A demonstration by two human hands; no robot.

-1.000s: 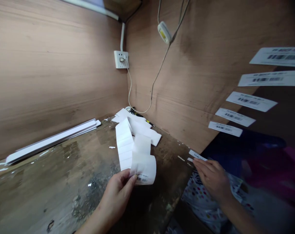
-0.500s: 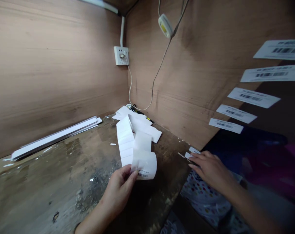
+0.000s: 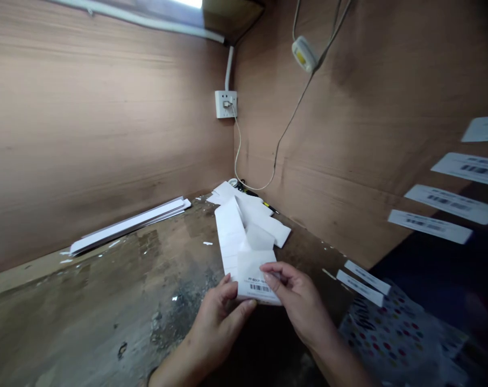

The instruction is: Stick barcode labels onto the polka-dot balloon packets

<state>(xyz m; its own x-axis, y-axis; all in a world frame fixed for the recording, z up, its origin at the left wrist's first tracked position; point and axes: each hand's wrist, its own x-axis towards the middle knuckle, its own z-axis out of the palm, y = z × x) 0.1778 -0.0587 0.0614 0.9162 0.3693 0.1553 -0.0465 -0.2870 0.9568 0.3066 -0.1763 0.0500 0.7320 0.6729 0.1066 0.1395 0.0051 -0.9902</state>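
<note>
The right hand (image 3: 296,303) has moved off the table's edge (image 3: 106,301) and now reaches across to the barcode label strip (image 3: 256,282), its fingers (image 3: 273,275) resting on the strip's curled end. Earlier only the left hand (image 3: 217,322) held that end; now both hands meet there. Two small barcode labels (image 3: 367,277) that were partly under the right hand now lie uncovered, side by side. The view has swung, so the wall socket (image 3: 226,104) sits further right, the row of barcode labels (image 3: 431,226) runs off the right edge of the frame, and more of the polka-dot plastic (image 3: 393,336) shows.
</note>
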